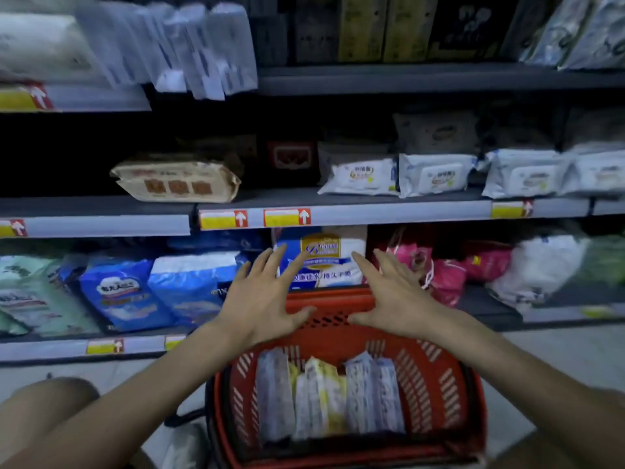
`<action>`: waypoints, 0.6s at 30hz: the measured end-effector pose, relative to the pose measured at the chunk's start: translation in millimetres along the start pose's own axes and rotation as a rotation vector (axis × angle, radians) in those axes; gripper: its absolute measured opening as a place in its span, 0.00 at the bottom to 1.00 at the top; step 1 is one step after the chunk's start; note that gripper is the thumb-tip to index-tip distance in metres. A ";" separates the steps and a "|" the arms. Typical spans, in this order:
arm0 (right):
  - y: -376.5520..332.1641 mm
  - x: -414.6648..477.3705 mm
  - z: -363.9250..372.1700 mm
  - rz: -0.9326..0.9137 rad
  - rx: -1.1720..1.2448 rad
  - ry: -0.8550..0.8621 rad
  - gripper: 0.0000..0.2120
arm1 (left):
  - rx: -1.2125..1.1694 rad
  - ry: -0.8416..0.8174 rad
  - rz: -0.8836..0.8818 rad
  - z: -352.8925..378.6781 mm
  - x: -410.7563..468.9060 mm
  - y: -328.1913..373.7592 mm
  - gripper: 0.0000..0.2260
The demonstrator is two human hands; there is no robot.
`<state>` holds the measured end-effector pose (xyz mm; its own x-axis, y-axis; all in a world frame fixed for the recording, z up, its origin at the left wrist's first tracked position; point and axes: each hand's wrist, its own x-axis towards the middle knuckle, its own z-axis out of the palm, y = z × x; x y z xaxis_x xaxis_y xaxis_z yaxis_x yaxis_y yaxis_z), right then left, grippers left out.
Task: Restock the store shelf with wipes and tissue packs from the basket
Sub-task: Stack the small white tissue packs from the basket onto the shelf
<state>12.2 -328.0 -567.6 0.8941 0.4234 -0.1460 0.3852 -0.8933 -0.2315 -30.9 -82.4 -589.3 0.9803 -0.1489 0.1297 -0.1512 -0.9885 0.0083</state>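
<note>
A red plastic basket (443,394) stands on the floor in front of the shelves. Several wipes and tissue packs (328,394) stand upright in a row inside it, white, grey and yellow. My left hand (263,296) and my right hand (392,296) hover over the basket's far rim, both with fingers spread and holding nothing. On the middle shelf (389,208) lie white wipes packs (436,174) to the right and a brown tissue pack (176,181) to the left.
The lower shelf holds blue and green bagged packs (125,292), a blue-white pack (324,262) behind my hands, and pink bags (443,275). Yellow price tags (287,217) line the shelf edges. The top shelf carries white packs and dark boxes. My knee shows at bottom left.
</note>
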 end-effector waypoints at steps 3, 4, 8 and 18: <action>19.4 1.3 37.1 0.023 -0.038 -0.112 0.53 | -0.012 -0.112 0.006 41.1 -4.7 9.6 0.42; 24.6 0.8 46.8 0.024 -0.053 -0.151 0.52 | -0.011 -0.159 0.013 54.6 -6.2 13.2 0.41; 47.8 -2.3 84.0 0.041 -0.082 -0.341 0.44 | -0.008 -0.307 0.053 108.3 -11.3 30.0 0.39; 99.6 -15.9 142.8 0.044 -0.117 -0.634 0.30 | -0.178 -0.709 0.090 219.0 11.8 88.3 0.33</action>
<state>3.7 -402.2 -725.6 0.6151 0.3611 -0.7009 0.4056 -0.9072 -0.1114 -4.9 -177.5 -804.2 0.8008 -0.2711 -0.5341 -0.1943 -0.9611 0.1965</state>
